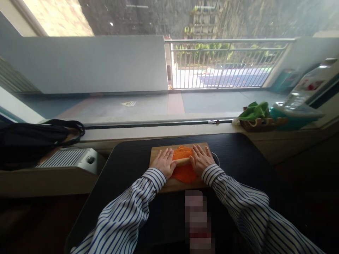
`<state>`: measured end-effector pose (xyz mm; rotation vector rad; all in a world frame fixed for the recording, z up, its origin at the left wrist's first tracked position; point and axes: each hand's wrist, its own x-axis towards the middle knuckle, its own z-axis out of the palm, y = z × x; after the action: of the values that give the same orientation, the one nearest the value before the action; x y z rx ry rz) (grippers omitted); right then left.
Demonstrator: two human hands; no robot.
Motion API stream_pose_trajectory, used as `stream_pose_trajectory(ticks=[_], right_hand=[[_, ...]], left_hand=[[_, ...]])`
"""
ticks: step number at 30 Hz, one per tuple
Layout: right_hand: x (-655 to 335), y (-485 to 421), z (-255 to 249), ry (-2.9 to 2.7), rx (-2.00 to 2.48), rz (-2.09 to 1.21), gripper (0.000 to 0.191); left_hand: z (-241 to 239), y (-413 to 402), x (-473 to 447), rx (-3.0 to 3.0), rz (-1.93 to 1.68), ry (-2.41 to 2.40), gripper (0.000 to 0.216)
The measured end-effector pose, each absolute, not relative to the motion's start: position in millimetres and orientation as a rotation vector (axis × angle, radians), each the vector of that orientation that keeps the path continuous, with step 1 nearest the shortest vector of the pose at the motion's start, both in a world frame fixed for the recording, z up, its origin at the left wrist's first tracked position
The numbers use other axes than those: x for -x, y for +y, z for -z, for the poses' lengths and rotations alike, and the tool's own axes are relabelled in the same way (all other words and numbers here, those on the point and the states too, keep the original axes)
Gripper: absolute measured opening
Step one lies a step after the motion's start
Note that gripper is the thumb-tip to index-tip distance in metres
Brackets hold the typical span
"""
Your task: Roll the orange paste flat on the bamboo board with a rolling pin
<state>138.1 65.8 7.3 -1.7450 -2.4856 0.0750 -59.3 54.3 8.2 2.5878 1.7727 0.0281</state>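
Note:
An orange sheet of dough point(182, 152) lies on a wooden board point(155, 153) on a black table point(127, 165). A wooden rolling pin point(182, 161) lies across the dough. My left hand point(164, 162) rests flat on the pin's left end, fingers stretched out. On the pin's right end lies my right hand point(200, 159), fingers likewise spread and pressing down. Both arms wear blue-and-white striped sleeves.
A window sill runs behind the table, with a green cloth point(254, 110) on a small wooden holder and a plastic bottle point(304, 90) at the right. A dark bag point(34, 135) and a grey heater point(71, 157) sit at the left. A metal ring point(215, 157) shows at the board's right edge.

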Motion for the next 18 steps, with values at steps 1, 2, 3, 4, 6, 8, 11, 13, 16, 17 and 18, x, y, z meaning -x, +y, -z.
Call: stream_pose_trajectory(ticks=[1,2,3,4,6,8,11,13,16,17,18], right_hand=[[-140.0,60.3,-6.3,-2.479,1.726,-0.055,0.054],[-142.0,54.7,-5.3,-2.474,1.706,-0.034,0.053],[-144.3,49.0,-4.2,-2.470,1.680,-0.010,0.052],[-146.9,43.1,-3.1,-2.467,1.649,0.015,0.051],[-152.3,30.8,-0.8,-2.473,1.573,0.059,0.049],[-157.3,19.7,1.3,-2.485,1.503,0.088,0.049],[-160.5,13.9,2.7,-2.496,1.462,0.098,0.050],[-158.6,21.3,2.0,-2.498,1.490,0.075,0.051],[-151.4,46.3,-0.6,-2.513,1.580,0.002,0.054],[-148.6,56.4,-1.8,-2.525,1.603,-0.028,0.055],[-145.7,66.5,-3.1,-2.543,1.625,-0.060,0.055]], left_hand=[[-8.1,49.7,58.9,-2.610,-0.043,1.760,0.057],[-7.8,45.1,58.8,-2.631,-0.062,1.748,0.058],[-7.0,40.4,59.1,-2.653,-0.081,1.734,0.058],[-5.8,35.5,59.7,-2.677,-0.100,1.715,0.058],[-1.9,24.9,61.9,-2.734,-0.155,1.665,0.059],[3.0,14.6,64.2,-2.791,-0.234,1.620,0.060],[8.2,7.3,65.2,-2.835,-0.327,1.607,0.060],[8.2,12.6,64.0,-2.816,-0.316,1.654,0.062],[4.4,34.8,60.9,-2.728,-0.213,1.733,0.065],[2.9,44.2,60.2,-2.696,-0.190,1.752,0.065],[1.7,53.6,59.6,-2.665,-0.173,1.767,0.064]])
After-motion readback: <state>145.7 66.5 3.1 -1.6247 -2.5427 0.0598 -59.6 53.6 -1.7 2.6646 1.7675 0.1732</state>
